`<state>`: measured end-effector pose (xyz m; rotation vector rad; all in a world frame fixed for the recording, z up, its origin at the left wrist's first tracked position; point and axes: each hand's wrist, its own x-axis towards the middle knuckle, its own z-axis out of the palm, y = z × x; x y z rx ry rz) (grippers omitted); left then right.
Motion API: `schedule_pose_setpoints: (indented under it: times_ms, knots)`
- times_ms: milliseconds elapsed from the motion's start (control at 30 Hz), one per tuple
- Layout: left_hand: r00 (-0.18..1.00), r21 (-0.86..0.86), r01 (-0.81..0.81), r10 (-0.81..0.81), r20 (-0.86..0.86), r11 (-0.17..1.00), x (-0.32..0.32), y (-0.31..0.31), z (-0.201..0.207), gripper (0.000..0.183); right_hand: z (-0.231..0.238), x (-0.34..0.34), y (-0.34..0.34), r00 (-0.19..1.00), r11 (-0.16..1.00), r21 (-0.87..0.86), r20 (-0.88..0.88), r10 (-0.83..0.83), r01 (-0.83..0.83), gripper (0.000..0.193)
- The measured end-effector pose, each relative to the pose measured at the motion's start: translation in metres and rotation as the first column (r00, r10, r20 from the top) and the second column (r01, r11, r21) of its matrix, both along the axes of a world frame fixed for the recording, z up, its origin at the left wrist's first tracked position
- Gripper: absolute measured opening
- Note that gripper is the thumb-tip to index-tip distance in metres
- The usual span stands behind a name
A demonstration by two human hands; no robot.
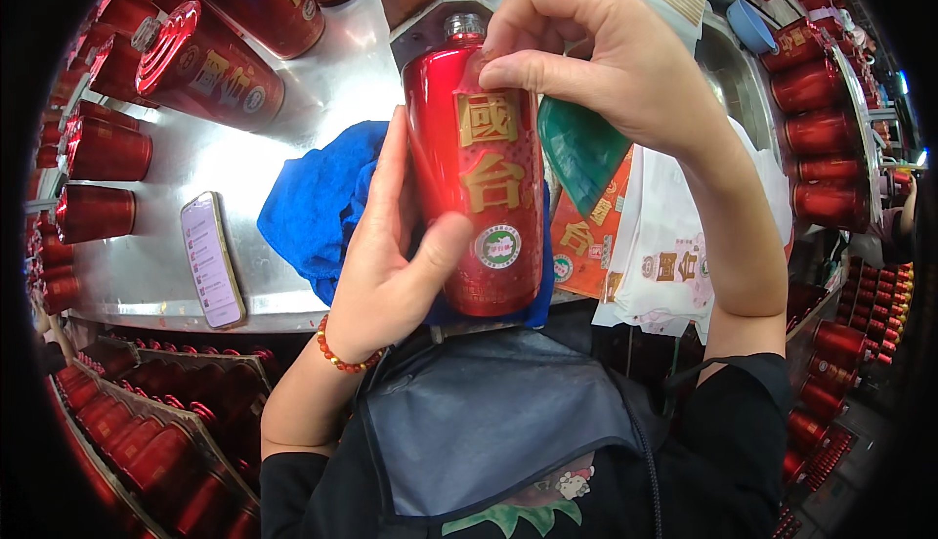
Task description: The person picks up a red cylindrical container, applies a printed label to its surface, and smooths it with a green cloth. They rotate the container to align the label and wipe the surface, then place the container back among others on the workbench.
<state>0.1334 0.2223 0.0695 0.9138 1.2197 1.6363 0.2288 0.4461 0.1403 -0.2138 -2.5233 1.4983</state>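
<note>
A glossy red bottle (440, 129) with a clear neck, large gold characters and a round green-and-white emblem stands tilted in front of me. My left hand (396, 256) holds its left side, fingers along the glass and thumb over the lower front. At the upper shoulder, my right hand (596, 55) pinches what looks like the edge of a thin clear film (476, 68) between thumb and index finger. Below that palm a green triangular scraper (583, 155) sticks out; its upper end is hidden, so whether the other fingers grip it is unclear.
A blue cloth (318, 207) lies under and beside the bottle on the metal table (220, 163). At left are a phone (212, 260) and several red bottles (210, 70). White printed sheets (664, 236) and an orange-red sheet (583, 231) lie at right. Racks of red bottles (826, 133) line both sides.
</note>
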Motion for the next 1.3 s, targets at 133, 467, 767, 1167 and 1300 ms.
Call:
schedule_pose_setpoints:
  times_ms: [133,467,767,1167,1300]
  knots:
    - [0.999,-0.019,-0.009,0.008,-0.035,1.000,0.000,-0.004,-0.001,0.074,-0.004,0.000,0.000,0.999,1.000,-0.025,-0.039,-0.010,0.009,0.011]
    - [0.999,-0.028,-0.032,0.031,-0.018,0.999,0.002,-0.005,0.000,0.074,-0.011,-0.004,0.001,0.992,0.999,-0.006,-0.114,-0.050,0.049,0.016]
    - [0.990,-0.086,-0.140,0.138,-0.031,0.986,0.016,0.003,0.007,0.091,-0.006,-0.005,0.014,0.990,0.990,0.004,-0.027,0.139,-0.139,0.028]
    - [0.970,-0.065,-0.217,0.222,0.096,0.974,0.001,0.015,0.011,0.077,-0.007,-0.003,0.002,0.999,0.998,-0.043,-0.023,-0.040,0.039,0.014]
    - [0.973,-0.044,-0.221,0.223,0.066,0.974,-0.007,0.037,0.019,0.076,-0.008,-0.005,0.003,0.999,0.996,-0.085,-0.037,-0.032,0.028,0.014]
